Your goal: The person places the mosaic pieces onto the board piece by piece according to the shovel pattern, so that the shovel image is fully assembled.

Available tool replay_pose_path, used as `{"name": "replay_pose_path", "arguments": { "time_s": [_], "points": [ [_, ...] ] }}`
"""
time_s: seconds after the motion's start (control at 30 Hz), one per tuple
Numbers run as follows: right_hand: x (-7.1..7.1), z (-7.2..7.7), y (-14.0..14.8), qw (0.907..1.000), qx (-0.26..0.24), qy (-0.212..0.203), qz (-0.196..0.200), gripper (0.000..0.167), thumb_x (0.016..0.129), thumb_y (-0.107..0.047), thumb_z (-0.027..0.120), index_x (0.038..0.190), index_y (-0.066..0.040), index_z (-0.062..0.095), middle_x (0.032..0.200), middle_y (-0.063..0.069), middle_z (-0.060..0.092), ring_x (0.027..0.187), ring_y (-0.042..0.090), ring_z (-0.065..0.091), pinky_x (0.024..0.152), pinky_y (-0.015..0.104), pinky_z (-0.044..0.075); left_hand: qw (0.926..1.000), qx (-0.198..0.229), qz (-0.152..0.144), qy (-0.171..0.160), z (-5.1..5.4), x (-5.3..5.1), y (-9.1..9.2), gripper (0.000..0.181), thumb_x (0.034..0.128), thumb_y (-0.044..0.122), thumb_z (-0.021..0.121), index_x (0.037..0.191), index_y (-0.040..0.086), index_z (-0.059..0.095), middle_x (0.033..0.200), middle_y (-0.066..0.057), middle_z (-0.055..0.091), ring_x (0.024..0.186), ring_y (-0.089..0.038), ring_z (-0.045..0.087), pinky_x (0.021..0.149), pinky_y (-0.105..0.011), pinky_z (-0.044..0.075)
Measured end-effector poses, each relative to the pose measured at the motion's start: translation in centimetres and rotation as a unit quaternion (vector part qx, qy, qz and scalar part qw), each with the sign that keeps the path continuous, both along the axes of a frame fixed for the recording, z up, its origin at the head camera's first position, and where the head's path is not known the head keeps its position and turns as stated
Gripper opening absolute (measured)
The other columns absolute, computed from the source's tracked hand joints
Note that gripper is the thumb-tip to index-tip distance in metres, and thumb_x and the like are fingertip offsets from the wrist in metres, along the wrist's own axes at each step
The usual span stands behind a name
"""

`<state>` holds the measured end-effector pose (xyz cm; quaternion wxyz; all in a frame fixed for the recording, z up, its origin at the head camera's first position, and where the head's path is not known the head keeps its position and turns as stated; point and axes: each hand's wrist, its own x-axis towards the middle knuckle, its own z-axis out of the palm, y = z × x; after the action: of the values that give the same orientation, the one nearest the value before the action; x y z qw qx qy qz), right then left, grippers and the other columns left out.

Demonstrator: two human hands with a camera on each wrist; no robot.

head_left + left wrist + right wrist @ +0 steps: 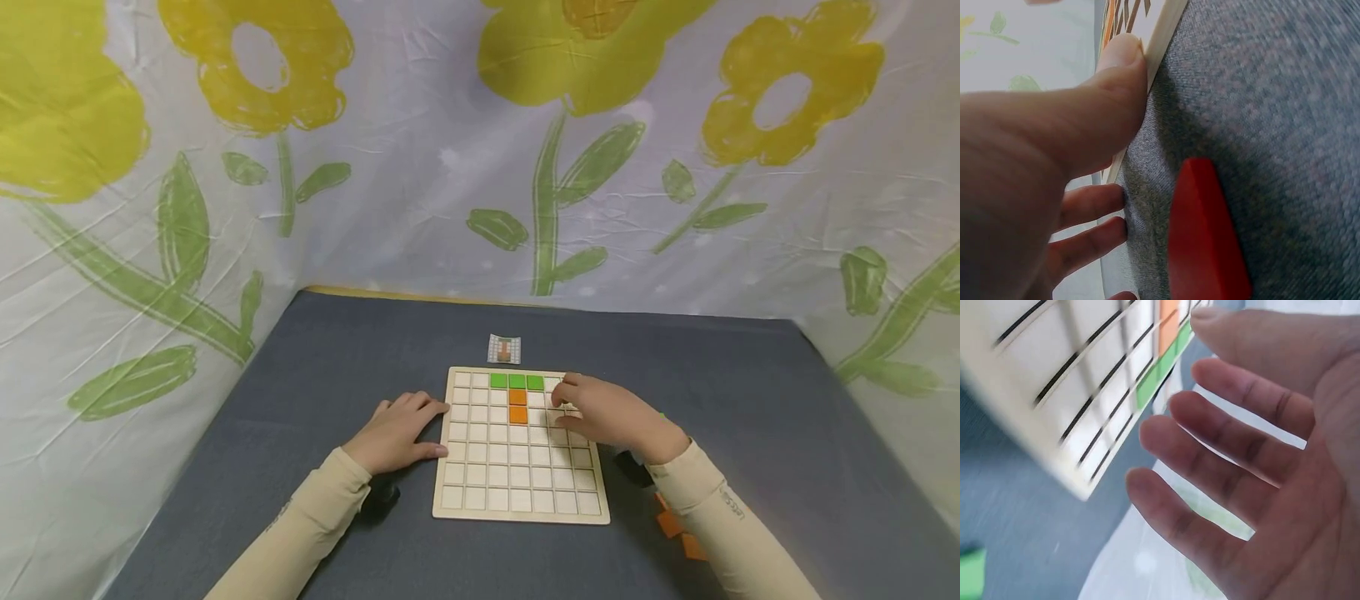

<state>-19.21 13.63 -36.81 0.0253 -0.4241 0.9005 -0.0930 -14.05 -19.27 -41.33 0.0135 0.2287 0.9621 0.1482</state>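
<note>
A pale wooden grid board (498,475) lies on the dark table cloth. In its far row sit three green tiles (517,381), and two orange tiles (517,405) run down from the middle one. My left hand (396,432) rests at the board's left edge; the left wrist view shows the thumb (1121,56) touching the rim. Over the board's right side hovers my right hand (611,414), its fingers loosely bent. Nothing shows between those fingers (1210,412) and the thumb in the right wrist view.
Loose orange tiles (670,523) lie right of the board, partly behind the right forearm. A green tile (971,575) is nearby. Beyond the board is a small printed pattern card (504,349). A red pointed object (1204,231) appears below the left hand. Flowered cloth surrounds the table.
</note>
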Motion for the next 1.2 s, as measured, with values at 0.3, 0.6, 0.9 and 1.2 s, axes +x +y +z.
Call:
{"name": "replay_pose_path", "arguments": {
  "time_s": [0.3,0.6,0.9,1.2],
  "points": [
    [1.6,-0.3,6.2,0.9989,0.018,-0.021,-0.039,0.026,0.085,-0.023,0.074,0.106,-0.011,0.066,0.098,0.001,0.058,0.071,0.004,0.052,0.061,0.022,0.045,1.0,0.0,-0.003,0.006,0.0,-0.2,0.0,0.061,0.084,0.046,0.07,0.134,0.014,0.055,0.121,-0.007,0.056,0.115,-0.028,0.051,0.085,-0.048,0.039],
    [3.5,-0.7,11.5,0.9861,0.044,-0.1,-0.125,0.033,0.085,-0.034,0.073,0.109,-0.014,0.065,0.102,-0.005,0.057,0.086,0.012,0.06,0.071,0.032,0.05,0.9999,-0.003,0.009,0.001,0.6,-0.2,-0.4,0.06,0.0848,0.043,0.07,0.134,0.013,0.055,0.124,-0.007,0.056,0.118,-0.028,0.05,0.085,-0.049,0.038],
    [5.7,-2.1,16.1,0.9847,0.062,-0.094,-0.133,0.042,0.08,-0.039,0.075,0.108,-0.011,0.065,0.101,-0.003,0.06,0.089,0.017,0.061,0.074,0.039,0.051,1.0,0.002,0.004,0.005,0.3,-0.1,-0.4,0.059,0.0843,0.043,0.071,0.133,0.014,0.055,0.122,-0.006,0.056,0.118,-0.027,0.05,0.085,-0.049,0.038],
    [7.5,-3.2,18.8,0.9855,0.06,-0.059,-0.147,0.041,0.073,-0.035,0.081,0.102,-0.011,0.064,0.096,-0.003,0.058,0.079,0.009,0.056,0.067,0.033,0.049,0.9999,0.01,0.001,-0.005,-0.1,0.0,-0.1,0.059,0.0846,0.042,0.071,0.134,0.014,0.054,0.122,-0.005,0.055,0.118,-0.027,0.049,0.085,-0.047,0.037]
  ]
}}
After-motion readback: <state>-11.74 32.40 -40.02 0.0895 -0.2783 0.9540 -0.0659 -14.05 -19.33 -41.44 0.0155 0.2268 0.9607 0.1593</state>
